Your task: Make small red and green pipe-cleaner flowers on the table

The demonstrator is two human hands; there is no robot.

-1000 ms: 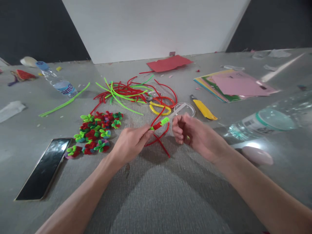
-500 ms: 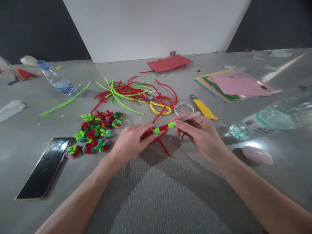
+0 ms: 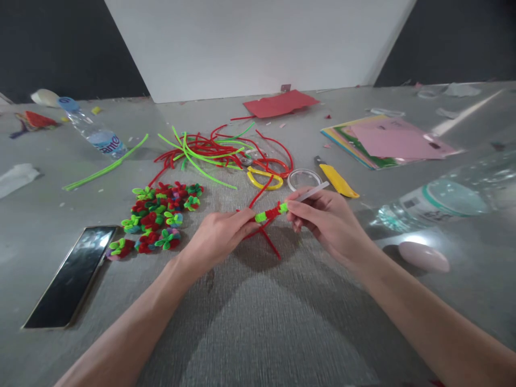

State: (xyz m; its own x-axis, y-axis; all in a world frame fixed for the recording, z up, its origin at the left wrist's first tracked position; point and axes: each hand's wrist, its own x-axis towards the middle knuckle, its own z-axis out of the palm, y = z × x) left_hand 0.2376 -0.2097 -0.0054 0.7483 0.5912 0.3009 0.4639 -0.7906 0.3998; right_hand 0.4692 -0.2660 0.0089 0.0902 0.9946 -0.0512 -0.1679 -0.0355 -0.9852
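A short coil (image 3: 271,213) of red and green pipe cleaner sits wound round a thin white stick (image 3: 313,191), held just above the table (image 3: 258,322) between the two hands. The left hand (image 3: 215,239) has thumb and fingers pinched together on the coil's red end. The right hand (image 3: 326,220) is closed on the stick right beside the coil's green end, and the stick's bare tip pokes out past its knuckles. The winding looks only partly done: the coil covers a short stretch, and loose red tails (image 3: 268,242) hang from it down to the table. To the left, near the left hand, lies a heap of small flowers (image 3: 159,217) in red, green and blue (finished pieces, by the look of them). Behind the hands is a tangle of unused red and green stems (image 3: 209,150), so plenty of material seems left. Yellow-handled scissors (image 3: 264,180), a clear tape roll (image 3: 304,179) and a yellow utility knife (image 3: 337,181) lie just beyond the coil. A phone (image 3: 68,277) rests well to the left, and stacked coloured paper (image 3: 387,141) lies farther right.
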